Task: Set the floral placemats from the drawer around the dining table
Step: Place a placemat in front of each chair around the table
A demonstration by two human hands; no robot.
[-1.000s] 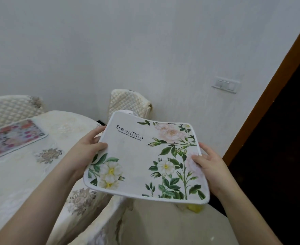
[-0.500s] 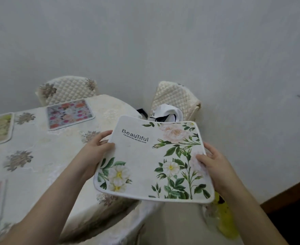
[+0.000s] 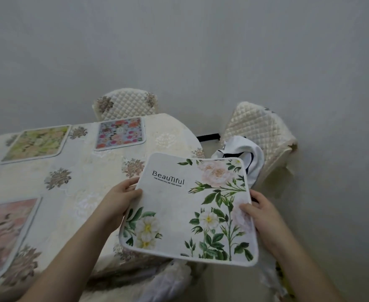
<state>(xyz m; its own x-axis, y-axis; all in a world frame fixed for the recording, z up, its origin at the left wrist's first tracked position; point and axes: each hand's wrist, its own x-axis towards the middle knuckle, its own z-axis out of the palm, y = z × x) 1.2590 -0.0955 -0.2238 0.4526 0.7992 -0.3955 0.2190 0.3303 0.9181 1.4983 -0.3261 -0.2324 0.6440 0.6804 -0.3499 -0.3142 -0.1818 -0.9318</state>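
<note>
Both hands carry the white, rounded-corner fabric placemat printed with green leaves and pale roses (image 3: 190,210) at lower centre, above the table edge

Left hand (image 3: 116,203) and right hand (image 3: 264,214) each have a grip clamped on a side edge; lower it flat onto the cream embroidered table (image 3: 87,171), squared like the pink mat (image 3: 2,234), green mat (image 3: 35,142) and blue-pink mat (image 3: 120,134) beyond

Plain pale grey wall (image 3: 201,51) fills the far side, evenly lit, soft light. Table (image 3: 87,171) at left under a cream tablecloth with brownish floral motifs; its far right edge is rounded. Cream quilted chair (image 3: 125,104) at the far side of the table, backrest against the wall. Second quilted chair (image 3: 259,129) to the right, white cloth (image 3: 244,153) with dark trim draped on it.
</note>
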